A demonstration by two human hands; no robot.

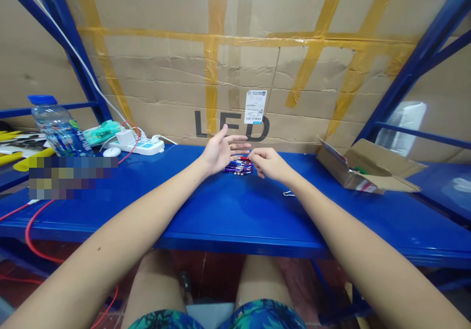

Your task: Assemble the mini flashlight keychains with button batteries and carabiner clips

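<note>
A bundle of shiny blue, purple and red pens (238, 166) lies on the blue table (221, 216), partly hidden by both hands. My left hand (222, 151) is held over the left end of the bundle, palm turned inward and fingers stretched out to the right. On the other side, my right hand (268, 163) has its fingers curled in, with thumb and forefinger together at the bundle's right end. Whatever sits between those fingertips is too small to make out. A wire clip (289, 193) rests on the table beside my right forearm, partly covered by it.
At the right stands an open cardboard box (353, 172) with its flaps spread. On the left are a blue-capped bottle (61, 128), a white power strip (142, 145) and red cables (31, 226). A large taped cardboard panel (169, 74) closes off the back.
</note>
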